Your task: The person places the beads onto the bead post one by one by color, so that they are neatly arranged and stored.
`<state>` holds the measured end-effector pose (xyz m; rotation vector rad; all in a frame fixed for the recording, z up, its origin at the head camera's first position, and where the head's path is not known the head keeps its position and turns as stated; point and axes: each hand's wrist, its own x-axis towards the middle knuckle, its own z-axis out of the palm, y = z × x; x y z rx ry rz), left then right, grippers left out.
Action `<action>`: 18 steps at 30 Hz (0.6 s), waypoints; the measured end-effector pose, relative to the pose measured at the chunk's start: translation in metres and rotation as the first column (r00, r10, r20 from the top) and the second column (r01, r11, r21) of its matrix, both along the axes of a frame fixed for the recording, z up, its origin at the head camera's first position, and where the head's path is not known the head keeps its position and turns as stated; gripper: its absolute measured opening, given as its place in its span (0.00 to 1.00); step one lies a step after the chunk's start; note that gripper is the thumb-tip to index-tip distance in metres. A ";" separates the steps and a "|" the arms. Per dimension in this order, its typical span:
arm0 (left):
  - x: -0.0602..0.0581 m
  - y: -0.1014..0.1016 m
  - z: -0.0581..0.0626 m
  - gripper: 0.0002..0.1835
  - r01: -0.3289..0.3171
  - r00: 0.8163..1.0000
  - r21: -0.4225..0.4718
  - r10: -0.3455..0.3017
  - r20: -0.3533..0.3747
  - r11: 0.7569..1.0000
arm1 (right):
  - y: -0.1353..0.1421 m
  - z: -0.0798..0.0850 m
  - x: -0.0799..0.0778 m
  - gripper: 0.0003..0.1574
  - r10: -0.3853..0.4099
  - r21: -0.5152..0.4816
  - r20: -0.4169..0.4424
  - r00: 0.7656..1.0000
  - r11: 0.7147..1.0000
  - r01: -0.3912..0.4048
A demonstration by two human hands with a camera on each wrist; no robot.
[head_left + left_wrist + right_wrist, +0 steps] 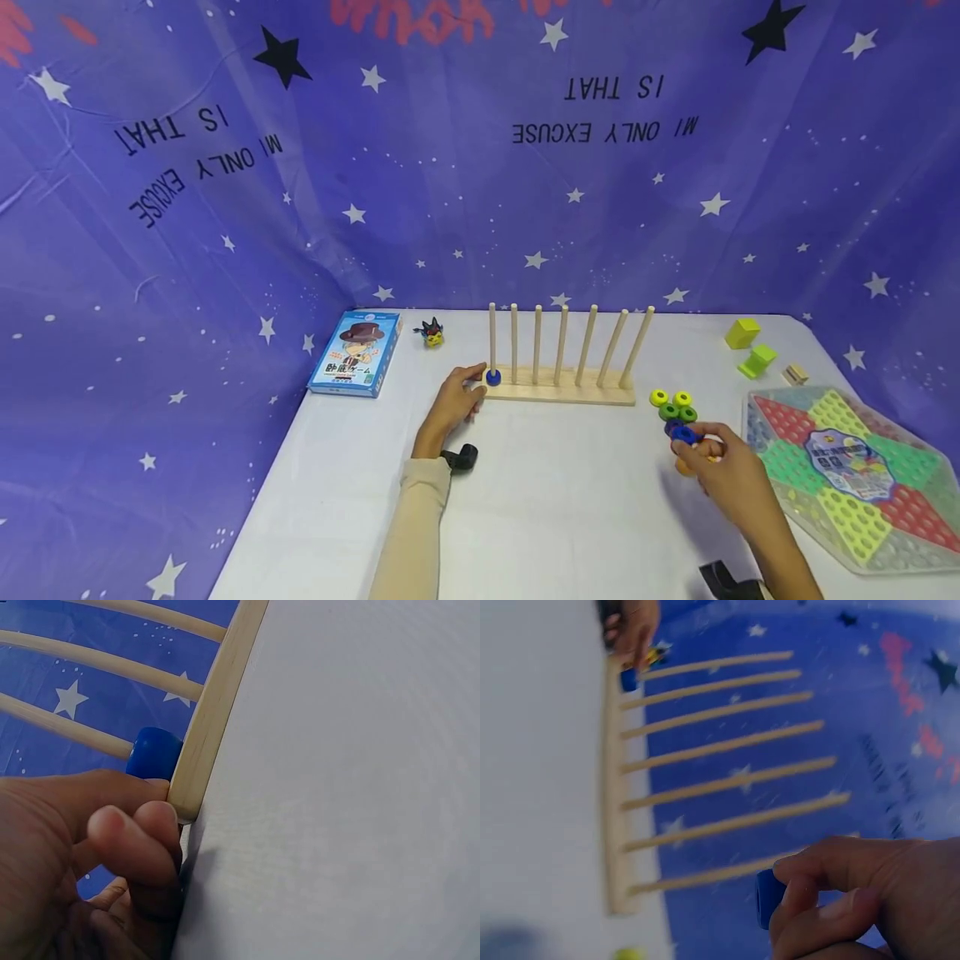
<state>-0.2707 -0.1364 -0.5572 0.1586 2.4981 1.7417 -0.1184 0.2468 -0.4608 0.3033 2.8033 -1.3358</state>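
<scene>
A wooden peg rack [558, 389] with several upright pegs stands on the table. One blue ring [492, 378] sits at the bottom of its leftmost peg. My left hand [452, 404] grips the base's left end, fingers beside that ring. Off the rack's right end, my right hand [729, 475] pinches another blue ring [766, 898] between thumb and fingers, held above the table. Below and beyond it lie yellow rings [658, 397], green rings [667, 412] and a darker blue ring [672, 427]. An orange ring [683, 467] is partly hidden by the right hand.
A blue game box [356, 354] and a small yellow-and-black figure [432, 333] lie at the back left. On the right are yellow-green blocks [742, 333], a small wooden piece [795, 374] and a star-patterned board [847, 475]. A purple starred cloth hangs behind the table.
</scene>
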 end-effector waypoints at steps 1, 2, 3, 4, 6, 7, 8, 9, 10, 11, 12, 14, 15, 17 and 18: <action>0.000 0.000 0.000 0.27 -0.001 1.000 -0.002 0.001 -0.007 1.000 | -0.006 0.012 -0.006 0.39 0.015 0.018 -0.036 0.999 1.000 -0.014; 0.000 0.000 0.000 0.27 -0.002 1.000 -0.008 0.002 -0.011 1.000 | -0.012 0.023 -0.012 0.37 0.029 0.040 -0.070 0.997 0.999 -0.026; 0.000 0.000 -0.001 0.27 -0.002 1.000 -0.010 0.002 -0.013 1.000 | -0.018 0.034 -0.018 0.37 0.051 0.051 -0.092 0.994 0.998 -0.047; -0.001 -0.001 -0.001 0.27 -0.003 1.000 -0.011 0.003 -0.016 1.000 | -0.025 0.044 -0.025 0.36 0.076 0.062 -0.118 0.990 0.996 -0.069; -0.001 -0.002 -0.001 0.27 -0.002 1.000 -0.010 0.001 -0.019 1.000 | -0.040 0.063 -0.038 0.35 0.128 0.086 -0.156 0.979 0.990 -0.116; -0.001 -0.002 -0.001 0.27 0.000 1.000 -0.012 0.000 -0.016 1.000 | -0.048 0.073 -0.044 0.34 0.155 0.098 -0.169 0.973 0.985 -0.140; -0.002 -0.002 -0.002 0.27 0.002 1.000 -0.014 -0.002 -0.012 1.000 | -0.056 0.081 -0.049 0.34 0.185 0.110 -0.184 0.965 0.980 -0.167; -0.002 -0.002 -0.002 0.27 0.005 1.000 -0.013 -0.005 -0.009 1.000 | -0.064 0.089 -0.055 0.34 0.214 0.116 -0.198 0.957 0.974 -0.194; -0.002 -0.002 -0.002 0.27 0.007 1.000 -0.014 -0.007 -0.007 1.000 | -0.072 0.097 -0.061 0.33 0.242 0.123 -0.208 0.948 0.968 -0.220; -0.003 -0.002 -0.003 0.27 0.007 1.000 -0.013 -0.007 -0.003 1.000 | -0.081 0.104 -0.068 0.32 0.267 0.129 -0.217 0.939 0.961 -0.244; -0.003 -0.002 -0.004 0.28 0.006 1.000 -0.015 -0.006 -0.001 1.000 | -0.089 0.111 -0.074 0.31 0.292 0.136 -0.229 0.929 0.954 -0.266; -0.004 -0.002 -0.004 0.28 0.001 1.000 -0.012 -0.001 0.003 1.000 | -0.106 0.123 -0.090 0.30 0.334 0.143 -0.239 0.912 0.941 -0.307; -0.004 -0.002 -0.004 0.28 -0.002 1.000 -0.010 0.002 0.006 1.000 | -0.115 0.128 -0.098 0.28 0.350 0.141 -0.241 0.905 0.935 -0.324; -0.003 -0.002 -0.003 0.28 -0.002 1.000 0.010 0.001 0.011 1.000 | -0.132 0.135 -0.113 0.27 0.379 0.141 -0.239 0.894 0.924 -0.355; -0.003 -0.002 -0.003 0.28 -0.001 1.000 0.023 0.001 0.014 1.000 | -0.141 0.138 -0.120 0.26 0.390 0.136 -0.235 0.890 0.920 -0.368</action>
